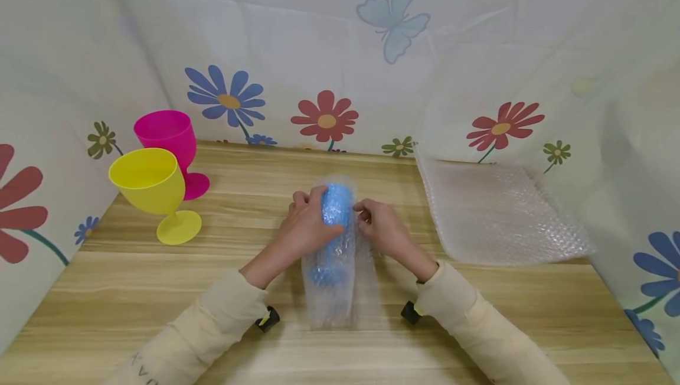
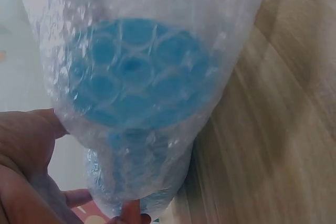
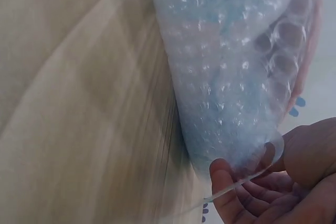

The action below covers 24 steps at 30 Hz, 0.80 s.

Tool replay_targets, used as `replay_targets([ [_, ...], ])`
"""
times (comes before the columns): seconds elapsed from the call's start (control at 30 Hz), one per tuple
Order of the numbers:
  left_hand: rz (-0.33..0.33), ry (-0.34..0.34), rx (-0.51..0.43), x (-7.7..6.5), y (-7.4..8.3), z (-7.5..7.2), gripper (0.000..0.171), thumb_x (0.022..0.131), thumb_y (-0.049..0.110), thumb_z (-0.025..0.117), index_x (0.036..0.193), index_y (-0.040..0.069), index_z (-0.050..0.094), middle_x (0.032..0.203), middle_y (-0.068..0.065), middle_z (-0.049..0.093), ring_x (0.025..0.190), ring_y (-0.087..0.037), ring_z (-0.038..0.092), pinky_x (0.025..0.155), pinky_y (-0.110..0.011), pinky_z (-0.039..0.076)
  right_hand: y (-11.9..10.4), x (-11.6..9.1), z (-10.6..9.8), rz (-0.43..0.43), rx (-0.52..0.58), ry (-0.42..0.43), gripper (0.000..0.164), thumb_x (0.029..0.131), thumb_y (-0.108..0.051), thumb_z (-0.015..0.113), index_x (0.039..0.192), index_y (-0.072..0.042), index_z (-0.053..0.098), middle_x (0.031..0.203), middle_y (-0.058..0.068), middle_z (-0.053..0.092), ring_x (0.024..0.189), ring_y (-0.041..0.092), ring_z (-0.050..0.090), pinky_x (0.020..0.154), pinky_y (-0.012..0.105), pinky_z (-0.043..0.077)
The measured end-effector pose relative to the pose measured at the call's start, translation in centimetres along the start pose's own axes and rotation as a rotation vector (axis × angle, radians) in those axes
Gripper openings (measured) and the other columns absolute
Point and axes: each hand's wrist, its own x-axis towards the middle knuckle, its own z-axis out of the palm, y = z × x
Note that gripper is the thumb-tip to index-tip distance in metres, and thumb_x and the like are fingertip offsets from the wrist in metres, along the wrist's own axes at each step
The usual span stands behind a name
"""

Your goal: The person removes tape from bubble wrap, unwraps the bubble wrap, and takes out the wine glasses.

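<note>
A blue goblet [image 1: 336,203] lies on its side on the wooden table, rolled in bubble wrap [image 1: 333,309]. Its round foot, nearer the person, shows through the bubbles in the left wrist view as a blue disc [image 2: 137,74]. My left hand [image 1: 307,224] holds the wrapped cup end from the left, thumb lying across the top. On the other side, my right hand [image 1: 386,230] pinches the loose edge of the wrap between thumb and fingers. In the right wrist view that thin edge [image 3: 231,187] passes between the fingertips. A flap of wrap extends right of the roll.
On the left of the table [image 1: 239,314] stand a yellow goblet [image 1: 151,193] and, just behind it, a magenta goblet [image 1: 172,137]. A sheet of bubble wrap [image 1: 494,214] lies at the right. A flower-printed cloth [image 1: 297,36] hangs behind and at both sides.
</note>
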Motion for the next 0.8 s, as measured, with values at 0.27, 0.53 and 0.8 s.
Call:
replay_targets([
  [0.27,0.017,0.064,-0.010,-0.3,-0.2,-0.2,0.069,0.092,0.044,0.077,0.140,0.008,0.043,0.140,-0.023,0.037,0.111,-0.034,0.050,0.082,-0.045,0.052,-0.3,-0.9,0.4,-0.030,0.004,0.000,0.019,0.090,0.007,0.063,0.108,0.007,0.070,0.091,0.013,0.071,0.078,0.018,0.065,0.070,0.033,0.056],
  [0.53,0.057,0.039,-0.011,-0.5,-0.2,-0.5,0.073,0.091,0.038,0.080,0.142,0.007,0.039,0.129,-0.018,0.052,0.100,-0.031,0.056,0.076,-0.041,0.052,-0.4,-0.9,0.6,-0.025,0.018,0.032,0.016,0.100,-0.006,0.067,0.111,0.003,0.073,0.094,0.010,0.073,0.075,0.013,0.064,0.069,0.032,0.056],
  [0.8,0.056,0.029,0.021,-0.4,0.1,-0.4,0.077,0.092,0.039,0.079,0.150,0.009,0.040,0.141,-0.022,0.047,0.113,-0.035,0.056,0.086,-0.050,0.054,-0.6,-0.6,1.2,-0.094,-0.088,0.118,0.018,0.097,0.004,0.064,0.114,0.007,0.070,0.102,0.016,0.071,0.085,0.023,0.068,0.075,0.037,0.058],
])
